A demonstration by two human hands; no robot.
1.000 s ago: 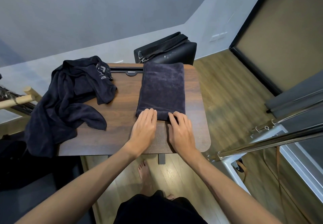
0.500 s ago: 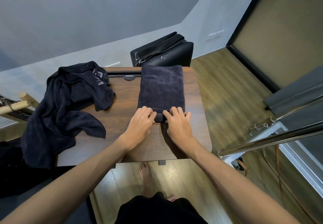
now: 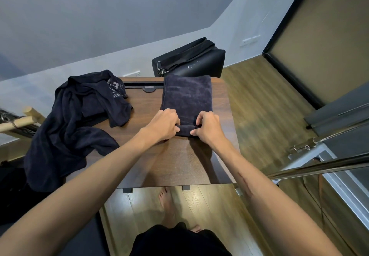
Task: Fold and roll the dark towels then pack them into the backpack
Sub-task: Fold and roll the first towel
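Note:
A folded dark towel (image 3: 187, 95) lies lengthwise on the right half of the wooden table (image 3: 179, 163). Its near end is curled into a small roll. My left hand (image 3: 163, 124) grips the roll's left side and my right hand (image 3: 207, 128) grips its right side, fingers curled over the top. A second dark towel (image 3: 67, 127) lies crumpled on the table's left part and hangs over the left edge. A black backpack (image 3: 191, 60) stands on the floor just beyond the table's far edge.
A wooden rack end (image 3: 22, 118) sticks out at the left. A metal rail (image 3: 319, 167) and a grey frame run along the right. A dark door frame (image 3: 283, 72) stands at the far right. My bare foot (image 3: 166, 201) is on the wooden floor under the table.
My hands went from flat on the towel's near edge to curled over it, and the near end has been rolled away from me into a small roll.

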